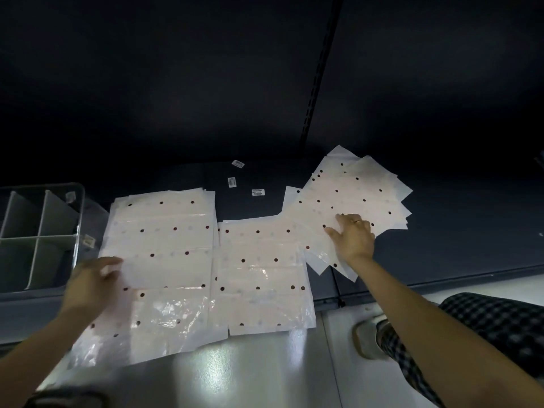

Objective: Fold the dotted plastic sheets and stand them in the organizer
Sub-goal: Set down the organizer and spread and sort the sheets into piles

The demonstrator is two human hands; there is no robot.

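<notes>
**Sheets spread right of the organizer, one hand on each end pile**

Dark shelving closes off the background, and the work lies on a low dark shelf (441,231) whose front edge meets a pale glossy floor (265,372).

Left hand (88,285) rests flat and loosely open on the left edge of the left pile of dotted sheets (160,257); it is blurred, so whether it pinches a sheet cannot be told. Right hand (353,235) is spread open, palm down, fingers (343,220) pressing the fanned right pile (353,189), gripping nothing visible.

Between them a middle pile (259,272) lies flat, just beside the left one. All sheets look unfolded, their long sides running away from the person.

Beyond the left hand, far left, sits the organizer (78,219), its gray dividers making compartments that look bare. Judging from this, the left hand is much the nearer, so folded sheets would travel leftward. Small labels (232,182) lie behind the piles.
</notes>
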